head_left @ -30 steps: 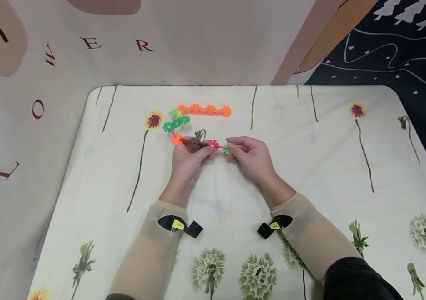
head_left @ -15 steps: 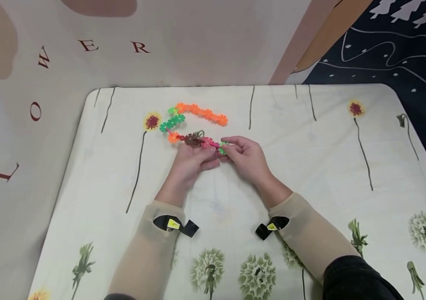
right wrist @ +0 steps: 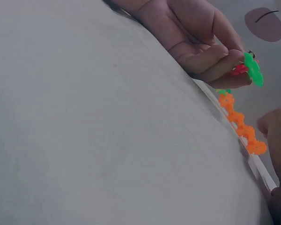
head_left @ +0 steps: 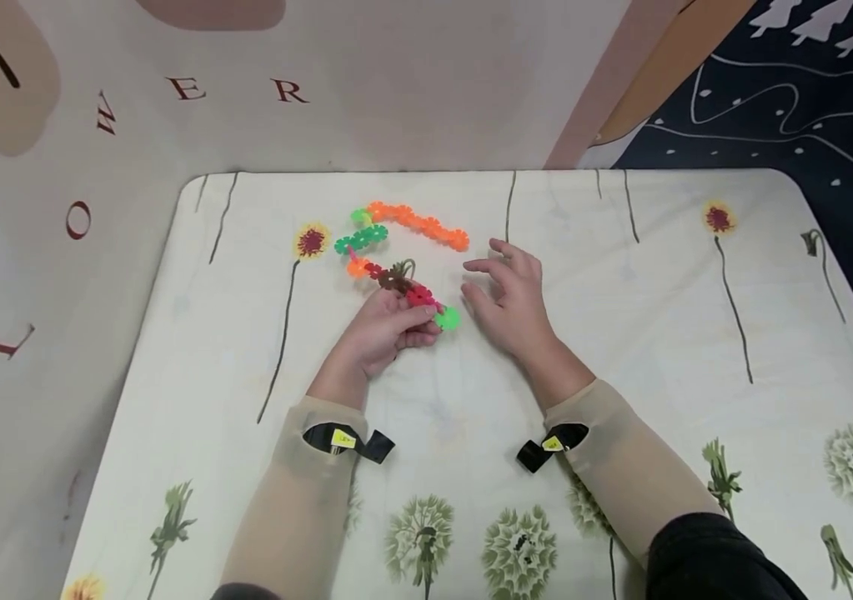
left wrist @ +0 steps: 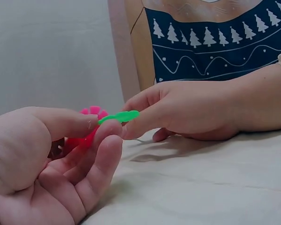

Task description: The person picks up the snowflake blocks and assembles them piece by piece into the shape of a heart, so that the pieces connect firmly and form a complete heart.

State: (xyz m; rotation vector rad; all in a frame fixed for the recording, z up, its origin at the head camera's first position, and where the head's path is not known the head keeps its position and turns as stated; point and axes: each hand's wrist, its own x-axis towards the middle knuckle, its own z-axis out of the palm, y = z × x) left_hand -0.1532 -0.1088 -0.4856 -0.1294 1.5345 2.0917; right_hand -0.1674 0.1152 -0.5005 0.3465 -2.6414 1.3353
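A chain of interlocking plastic snowflake discs (head_left: 363,239) lies bent in the middle of the head view, running through orange, green, red, brown and pink pieces. My left hand (head_left: 384,329) pinches its near end between thumb and fingers. A bright green disc (head_left: 447,318) sticks out past those fingertips, edge-on in the left wrist view (left wrist: 124,116). Beside it, a pink disc (left wrist: 94,111) shows behind the left thumb. My right hand (head_left: 512,300) is off to the right of the green disc, fingers loosely bent with nothing in them.
The chain's far orange stretch (head_left: 426,223) rests near the back of the table. A white cloth (head_left: 644,333) printed with flowers and stems covers the tabletop. Behind the table hangs a pale lettered cloth (head_left: 411,100), with a dark tree-patterned one (head_left: 786,125) at the right.
The right hand has let go of the green disc and moved away, right and back. The left hand keeps its grip, and the chain's orange stretch now slants toward the front right.
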